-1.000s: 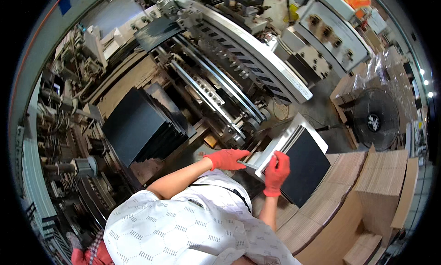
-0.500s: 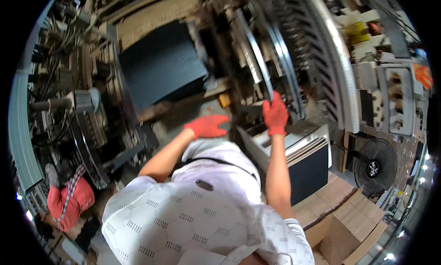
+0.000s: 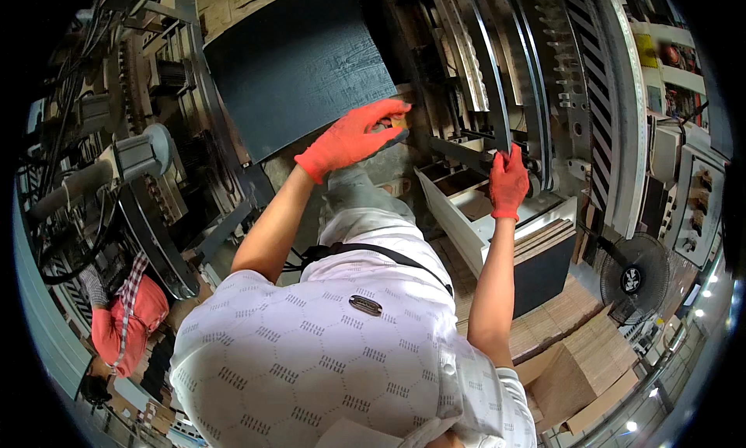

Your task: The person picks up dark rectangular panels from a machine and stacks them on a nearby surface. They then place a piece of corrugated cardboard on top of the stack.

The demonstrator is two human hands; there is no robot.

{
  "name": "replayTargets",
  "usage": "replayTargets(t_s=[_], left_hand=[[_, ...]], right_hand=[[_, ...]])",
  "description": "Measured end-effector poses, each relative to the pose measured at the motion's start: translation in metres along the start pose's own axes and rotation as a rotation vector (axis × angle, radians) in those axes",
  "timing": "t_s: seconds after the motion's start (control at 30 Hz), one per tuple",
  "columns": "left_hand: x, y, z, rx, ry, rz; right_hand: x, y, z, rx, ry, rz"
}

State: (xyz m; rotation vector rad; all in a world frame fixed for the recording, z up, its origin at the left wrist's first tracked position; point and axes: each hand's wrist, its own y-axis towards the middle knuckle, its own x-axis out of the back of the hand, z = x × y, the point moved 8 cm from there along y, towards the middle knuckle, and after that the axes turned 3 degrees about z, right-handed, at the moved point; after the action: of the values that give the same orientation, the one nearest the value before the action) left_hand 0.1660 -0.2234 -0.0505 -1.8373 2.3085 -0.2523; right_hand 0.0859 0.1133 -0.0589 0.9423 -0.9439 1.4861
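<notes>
Workshop machinery (image 3: 138,160) crowds the left of the broad dark panel (image 3: 299,67), which is the landmark here and lies flat, its near corner toward the wearer. Just at that corner, the red-gloved left hand (image 3: 353,137) hangs with thumb and fingers parted, nothing visible between them; the curve looks suited to taking an edge, though whether it touches the panel is unclear. Right of the panel, a long metal bar (image 3: 497,98) runs down to the right hand (image 3: 509,185), whose fingers are curled at its lower end; whether they grip it or merely brace against it, I cannot tell. Beyond, a striped beam (image 3: 594,98) stands farther right. Below and right of the panel, a white bin (image 3: 458,223) and a dark board (image 3: 544,273) sit near the wearer, presumably for easy reach. A co-worker (image 3: 132,324) is well below-left of it.
</notes>
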Motion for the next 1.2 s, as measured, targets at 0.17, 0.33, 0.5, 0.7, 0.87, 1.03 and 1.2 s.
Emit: replayTargets(t_s=[0.17,0.33,0.5,0.7,0.87,1.03,1.2], left_hand=[[0.007,0.001,-0.025,-0.097,-0.182,-0.031],[0.017,-0.013,-0.056,-0.208,-0.245,-0.115],[0.044,-0.051,-0.076,-0.327,-0.098,-0.403],[0.086,-0.114,-0.061,-0.349,-0.064,-0.849],[0.084,-0.147,-0.057,-0.338,-0.181,-0.969],[0.071,-0.145,-0.052,-0.323,-0.143,-0.921],[0.073,-0.127,-0.047,-0.246,-0.193,-0.884]], right_hand=[[0.002,-0.004,0.000,-0.021,-0.007,-0.021],[0.002,-0.004,-0.002,-0.021,-0.028,-0.017],[-0.002,-0.001,-0.007,-0.003,-0.020,-0.026],[0.002,-0.003,-0.005,0.023,-0.046,-0.019],[-0.002,0.000,-0.009,0.026,-0.041,-0.019],[0.002,-0.002,-0.002,0.028,-0.035,-0.014],[0.003,-0.003,-0.004,0.010,-0.001,-0.015]])
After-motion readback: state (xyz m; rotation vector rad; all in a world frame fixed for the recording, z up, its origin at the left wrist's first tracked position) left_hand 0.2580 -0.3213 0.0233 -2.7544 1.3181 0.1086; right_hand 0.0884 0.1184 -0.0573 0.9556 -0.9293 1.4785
